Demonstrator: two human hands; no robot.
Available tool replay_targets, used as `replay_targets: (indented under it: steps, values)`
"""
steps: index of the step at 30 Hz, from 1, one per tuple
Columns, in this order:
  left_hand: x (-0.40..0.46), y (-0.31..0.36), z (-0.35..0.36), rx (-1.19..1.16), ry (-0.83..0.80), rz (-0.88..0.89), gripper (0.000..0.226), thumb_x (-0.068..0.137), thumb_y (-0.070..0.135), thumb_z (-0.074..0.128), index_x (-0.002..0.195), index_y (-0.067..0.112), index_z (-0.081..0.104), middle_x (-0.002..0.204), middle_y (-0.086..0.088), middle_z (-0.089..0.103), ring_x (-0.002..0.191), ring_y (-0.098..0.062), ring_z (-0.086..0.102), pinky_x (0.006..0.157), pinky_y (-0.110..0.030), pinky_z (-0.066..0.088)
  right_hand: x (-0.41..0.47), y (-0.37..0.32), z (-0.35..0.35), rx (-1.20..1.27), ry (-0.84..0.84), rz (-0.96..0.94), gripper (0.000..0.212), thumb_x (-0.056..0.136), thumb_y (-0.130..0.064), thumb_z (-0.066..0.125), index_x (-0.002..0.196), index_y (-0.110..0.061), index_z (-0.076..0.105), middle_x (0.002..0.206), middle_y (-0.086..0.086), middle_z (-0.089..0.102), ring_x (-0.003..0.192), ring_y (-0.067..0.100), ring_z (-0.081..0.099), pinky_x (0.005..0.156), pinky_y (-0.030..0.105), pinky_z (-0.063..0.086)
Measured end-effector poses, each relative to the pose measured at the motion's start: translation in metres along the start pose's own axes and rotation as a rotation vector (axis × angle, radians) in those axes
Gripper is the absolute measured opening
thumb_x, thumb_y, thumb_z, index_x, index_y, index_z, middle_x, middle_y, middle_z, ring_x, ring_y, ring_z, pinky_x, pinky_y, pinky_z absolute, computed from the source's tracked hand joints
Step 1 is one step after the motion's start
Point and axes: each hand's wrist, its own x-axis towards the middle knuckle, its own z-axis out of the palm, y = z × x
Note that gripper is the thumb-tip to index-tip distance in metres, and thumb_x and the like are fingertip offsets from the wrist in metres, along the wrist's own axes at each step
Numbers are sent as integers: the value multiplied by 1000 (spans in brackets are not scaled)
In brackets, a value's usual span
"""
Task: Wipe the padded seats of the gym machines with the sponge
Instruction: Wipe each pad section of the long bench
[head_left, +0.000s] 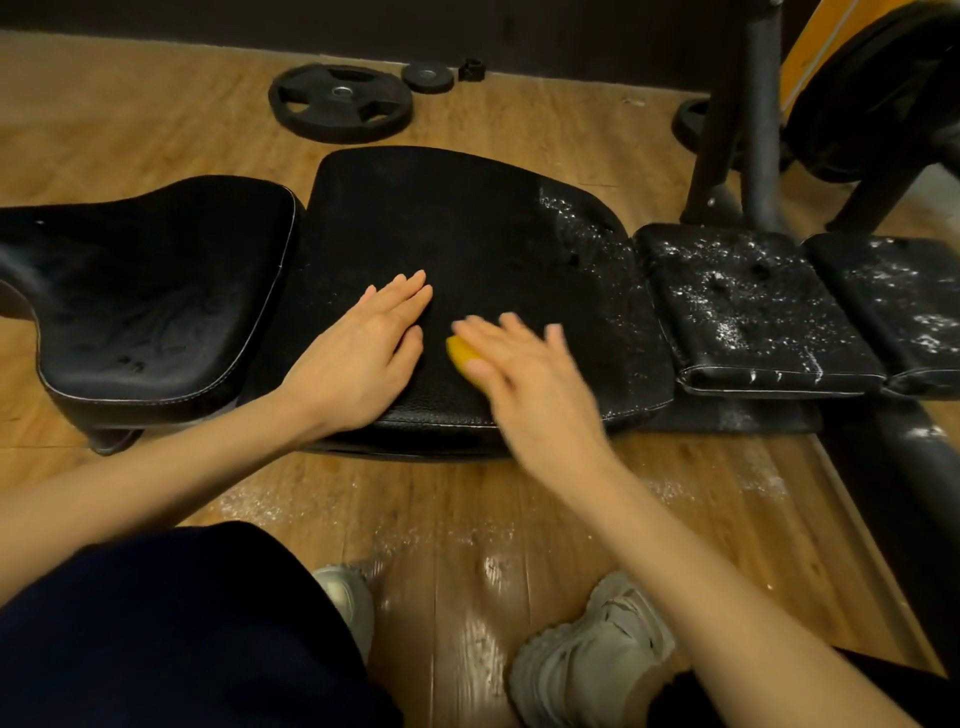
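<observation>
Pressing flat-fingered, the right hand (519, 364) covered a soft, light yellow sponge (464, 358) at the seat pad (467, 234)'s six o'clock; the left hand (363, 343) lay spread beside it.

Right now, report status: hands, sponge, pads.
Left hand flat on the middle pad. Right hand presses the yellow sponge there. White specks still cover the right pads. Nothing obstructing.
</observation>
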Motion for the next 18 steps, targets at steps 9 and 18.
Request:
replay_targets:
  steps: [9,18]
  values:
    - [3,-2,1,-26,9,-7,49,104,19,34,152,12,27,161,0,20,149,-9,12,118,-22,3,-13,-33,25,24,159,53,35,103,-29,40,133,-21,58,142,-2,53,137,17,40,118,37,16]
    - [4,-5,0,-60,17,-5,48,103,17,36,151,12,32,160,1,25,148,-11,17,123,-32,9,-34,13,-3,134,296,277,44,99,-28,42,143,-33,43,143,-6,52,126,18,50,120,35,19]
